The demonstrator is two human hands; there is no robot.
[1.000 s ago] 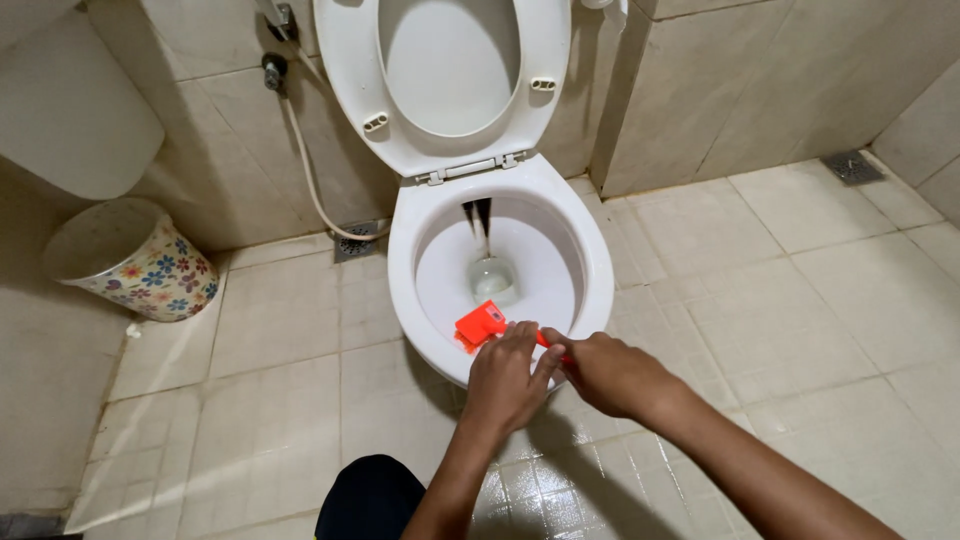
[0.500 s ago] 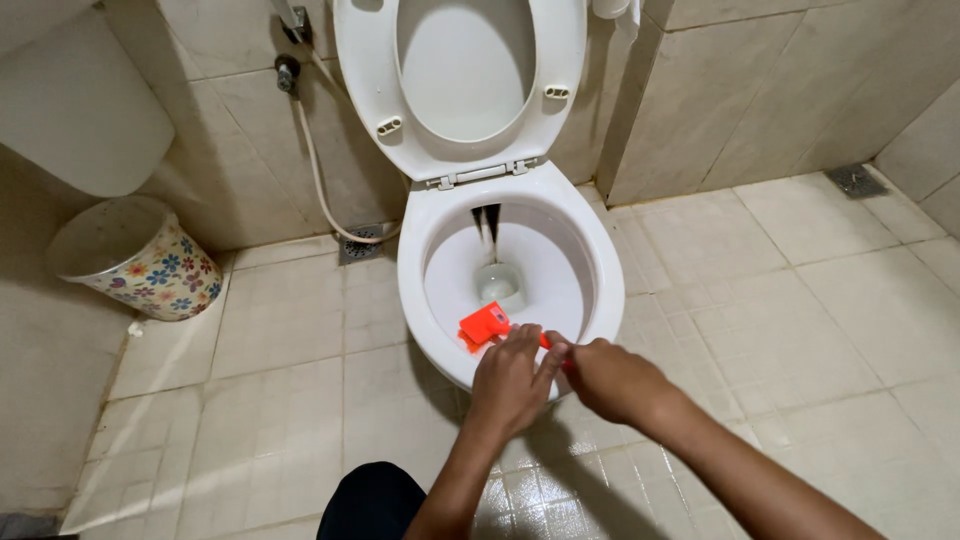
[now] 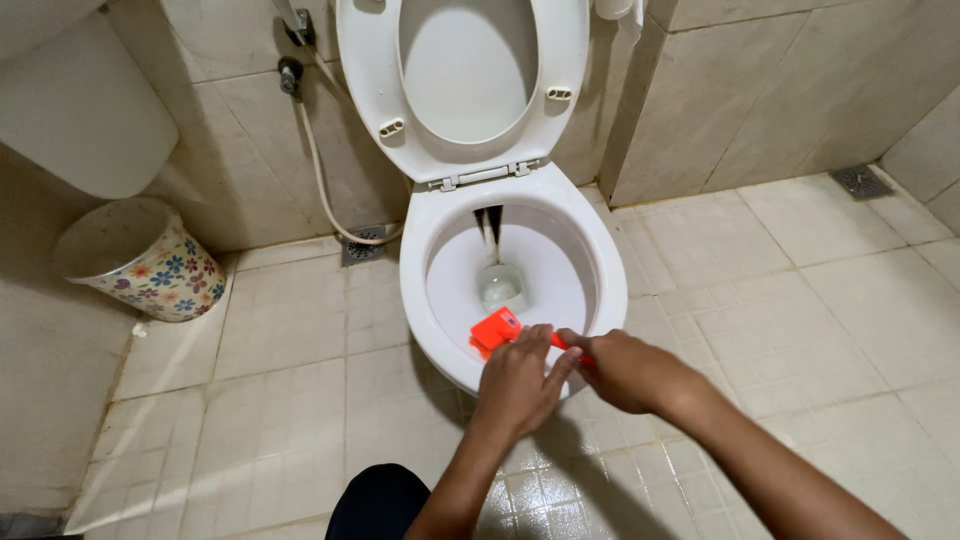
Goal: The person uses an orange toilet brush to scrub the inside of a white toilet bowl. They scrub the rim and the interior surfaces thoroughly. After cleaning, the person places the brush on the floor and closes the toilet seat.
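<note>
Scrubbing seems the step: both hands, left hand [image 3: 517, 385] and right hand [image 3: 622, 370], are closed around the orange toilet brush [image 3: 497, 328], its head just ahead inside the toilet bowl [image 3: 420, 290]. The next stroke likely needs firm pressure along the wall.

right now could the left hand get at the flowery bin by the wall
Probably not without leaning over. The left hand is wrapped on the orange brush at the toilet bowl, and the flowered bin stands well off to the left. Only bare tiled floor lies between.
</note>
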